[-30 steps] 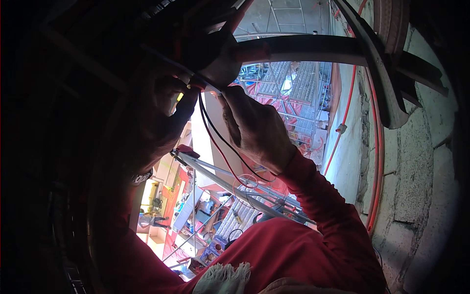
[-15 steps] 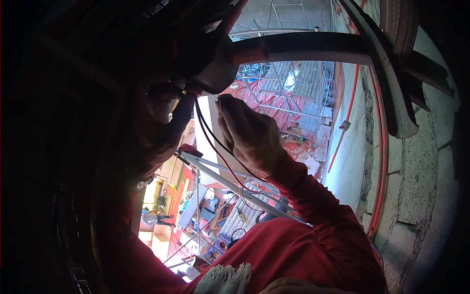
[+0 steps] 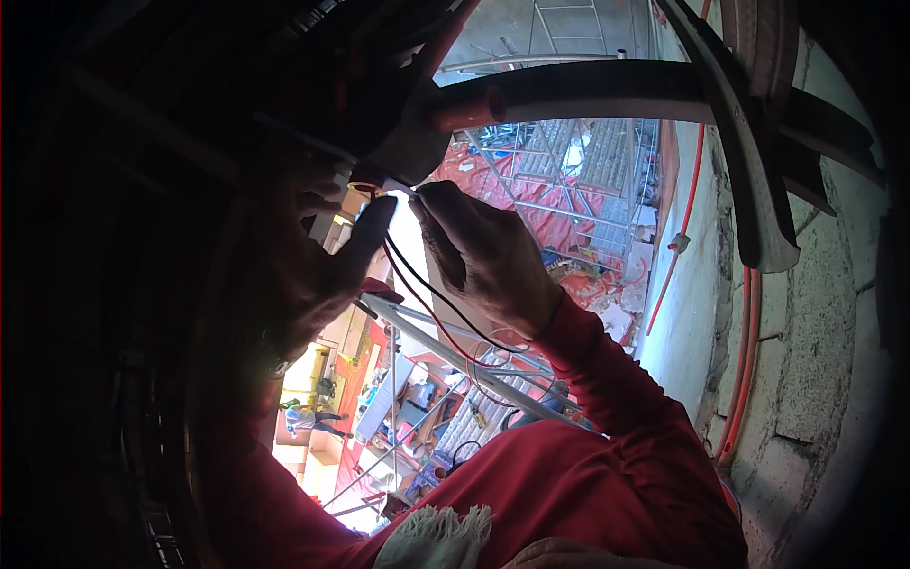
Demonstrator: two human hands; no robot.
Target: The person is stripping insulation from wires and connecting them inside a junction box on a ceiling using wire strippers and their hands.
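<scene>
My left hand point(image 3: 327, 261) is raised beneath a dark, box-like fixture point(image 3: 408, 137), its thumb and fingers closed around the upper ends of a black wire point(image 3: 431, 282) and a red wire point(image 3: 417, 296). A small yellow-and-red loop point(image 3: 364, 188) shows above the thumb. Both wires curve down to the right, below my right hand point(image 3: 488, 251). That hand is pinched shut just right of the left thumb, at the end of a thin, dark strip or rod that reaches toward the fixture. Shadow hides its kind and most of the left fingers.
An orange pipe end point(image 3: 469, 110) juts from beside the fixture. Curved metal channels point(image 3: 749, 142) cross at upper right. Orange conduit point(image 3: 742, 370) runs along the block wall point(image 3: 806, 332). Scaffold tubes point(image 3: 445, 356) stand below, over a cluttered lower floor where a person point(image 3: 313, 418) is visible.
My left thumb has shifted up and right over the wire ends. The thin strip or rod now shows more between my hands. The view has turned slightly.
</scene>
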